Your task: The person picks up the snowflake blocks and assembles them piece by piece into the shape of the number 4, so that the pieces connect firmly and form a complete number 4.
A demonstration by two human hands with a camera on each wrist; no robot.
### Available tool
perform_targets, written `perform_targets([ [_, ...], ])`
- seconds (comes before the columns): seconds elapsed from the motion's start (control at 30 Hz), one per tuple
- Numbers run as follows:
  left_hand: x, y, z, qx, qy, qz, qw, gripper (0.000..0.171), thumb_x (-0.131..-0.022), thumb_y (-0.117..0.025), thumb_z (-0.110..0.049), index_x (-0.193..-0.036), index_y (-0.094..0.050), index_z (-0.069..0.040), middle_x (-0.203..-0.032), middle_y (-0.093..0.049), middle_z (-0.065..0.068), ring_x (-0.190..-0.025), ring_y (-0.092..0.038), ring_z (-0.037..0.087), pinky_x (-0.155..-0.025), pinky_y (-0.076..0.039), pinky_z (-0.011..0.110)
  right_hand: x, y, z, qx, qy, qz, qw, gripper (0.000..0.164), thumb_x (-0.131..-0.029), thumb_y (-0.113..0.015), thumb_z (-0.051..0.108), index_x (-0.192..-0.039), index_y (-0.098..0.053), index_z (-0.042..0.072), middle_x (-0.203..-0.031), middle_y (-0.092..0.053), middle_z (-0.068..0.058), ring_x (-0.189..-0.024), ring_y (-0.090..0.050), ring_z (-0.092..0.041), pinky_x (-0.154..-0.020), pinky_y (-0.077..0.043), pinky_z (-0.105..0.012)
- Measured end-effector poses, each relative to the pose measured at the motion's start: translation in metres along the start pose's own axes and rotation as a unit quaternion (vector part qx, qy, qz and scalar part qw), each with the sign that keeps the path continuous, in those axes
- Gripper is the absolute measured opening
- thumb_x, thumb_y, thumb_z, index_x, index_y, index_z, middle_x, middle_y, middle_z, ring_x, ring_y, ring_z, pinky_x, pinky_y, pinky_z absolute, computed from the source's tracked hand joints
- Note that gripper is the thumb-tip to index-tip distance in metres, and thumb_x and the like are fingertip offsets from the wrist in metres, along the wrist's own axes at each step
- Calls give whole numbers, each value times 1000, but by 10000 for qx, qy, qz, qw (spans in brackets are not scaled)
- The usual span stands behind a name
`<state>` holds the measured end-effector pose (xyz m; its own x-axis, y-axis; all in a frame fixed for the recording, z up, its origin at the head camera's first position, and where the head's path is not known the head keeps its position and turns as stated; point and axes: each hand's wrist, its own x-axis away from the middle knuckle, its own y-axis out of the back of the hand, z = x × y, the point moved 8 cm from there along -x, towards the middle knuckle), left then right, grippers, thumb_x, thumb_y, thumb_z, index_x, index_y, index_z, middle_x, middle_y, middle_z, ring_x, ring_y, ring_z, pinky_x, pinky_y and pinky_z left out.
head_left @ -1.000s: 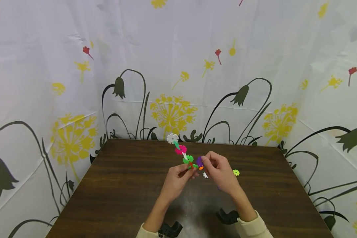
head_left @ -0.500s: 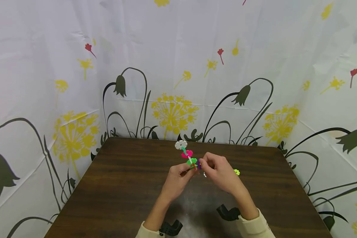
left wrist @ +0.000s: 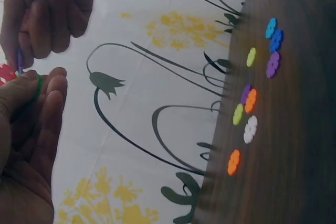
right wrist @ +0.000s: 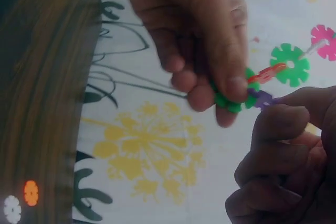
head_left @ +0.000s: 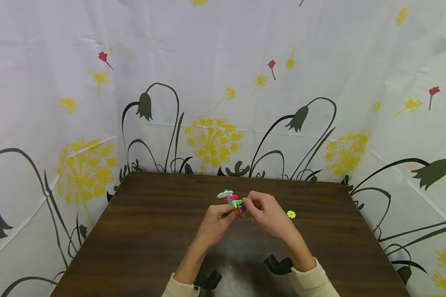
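Above the table, my left hand (head_left: 213, 225) pinches the green end disc (right wrist: 231, 100) of a chain of notched plastic discs. Past it the chain runs through a red disc (right wrist: 266, 73), another green disc (right wrist: 290, 65), a white one (right wrist: 315, 48) and a pink one (right wrist: 324, 42), then teal (head_left: 228, 199) and white (head_left: 225, 194) discs. My right hand (head_left: 267, 212) pinches a purple disc (right wrist: 264, 98) edge-on against the rim of the green end disc. Fingers hide how deeply the two notches engage.
On the dark wooden table (head_left: 152, 231) lie several loose discs, among them yellow-green (head_left: 291, 214), orange (left wrist: 234, 162), white (left wrist: 250, 129), purple (left wrist: 273, 64) and blue (left wrist: 276, 40) ones. A patterned curtain (head_left: 208, 82) hangs behind the table.
My right hand has moved left, bringing the purple disc against the green end disc. The chain has tipped, and its white far end now sits lower and looks flatter.
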<state>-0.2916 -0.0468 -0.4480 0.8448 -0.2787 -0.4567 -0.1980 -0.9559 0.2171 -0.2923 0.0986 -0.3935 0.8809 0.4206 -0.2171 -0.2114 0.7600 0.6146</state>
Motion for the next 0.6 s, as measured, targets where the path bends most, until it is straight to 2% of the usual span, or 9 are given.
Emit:
perform_targets([
  [0.13, -3, -7, 6, 331, 421, 109, 9985, 19, -106, -69, -13, -109, -79, 3, -92, -80, 19, -80, -75, 11, -78, -65, 28, 1, -2, -20, -535, -116, -44, 9985, 45, -116, -48, 39, -83, -64, 13, -67, -55, 0, -58, -51, -16, -55, -45, -29],
  [0.2, -3, -10, 7, 503, 552, 124, 9971, 21, -107, -68, -17, -108, -78, 2, -92, -79, 18, -81, -77, 19, -78, -66, 30, 4, -1, -37, -659, -150, -143, 9976, 48, -117, -43, 41, -84, -65, 14, -68, -56, -1, -60, -53, -17, -58, -47, -29],
  [0.3, -5, -10, 7, 759, 602, 89, 9953, 21, -108, -67, -17, -107, -77, 2, -94, -79, 20, -84, -77, 29, -80, -66, 31, 13, 3, -70, -277, -506, -315, 9978, 42, -116, -50, 38, -86, -65, 13, -69, -56, -2, -60, -52, -16, -57, -46, -30],
  [0.37, -4, -8, 6, 793, 628, 29, 9949, 19, -108, -67, -15, -106, -77, 2, -95, -78, 20, -85, -77, 30, -80, -65, 30, 21, 3, -99, 437, -1011, -290, 9935, 31, -111, -60, 36, -90, -66, 14, -72, -59, -1, -61, -54, -15, -58, -47, -32],
  [0.47, -4, -4, 5, 823, 603, -26, 9948, 18, -108, -66, -12, -107, -75, 4, -95, -77, 22, -85, -77, 28, -81, -66, 34, 36, -3, -143, 1607, -1832, 42, 9698, 22, -103, -73, 35, -104, -68, 14, -85, -69, -2, -71, -64, -19, -63, -53, -41],
  [0.53, -3, -2, 3, 851, 548, -22, 9949, 17, -108, -66, -12, -110, -73, 4, -96, -78, 22, -85, -78, 27, -83, -66, 40, 45, -8, -168, 2155, -2201, 302, 9509, 29, -99, -78, 36, -116, -68, 14, -99, -76, -5, -83, -71, -25, -69, -56, -49],
  [0.6, -3, 0, 2, 874, 484, -16, 9950, 17, -109, -65, -13, -112, -71, 3, -97, -78, 22, -85, -79, 26, -84, -66, 46, 51, -12, -185, 2376, -2380, 423, 9408, 38, -97, -80, 37, -125, -66, 15, -108, -77, -7, -89, -74, -30, -71, -57, -54],
])
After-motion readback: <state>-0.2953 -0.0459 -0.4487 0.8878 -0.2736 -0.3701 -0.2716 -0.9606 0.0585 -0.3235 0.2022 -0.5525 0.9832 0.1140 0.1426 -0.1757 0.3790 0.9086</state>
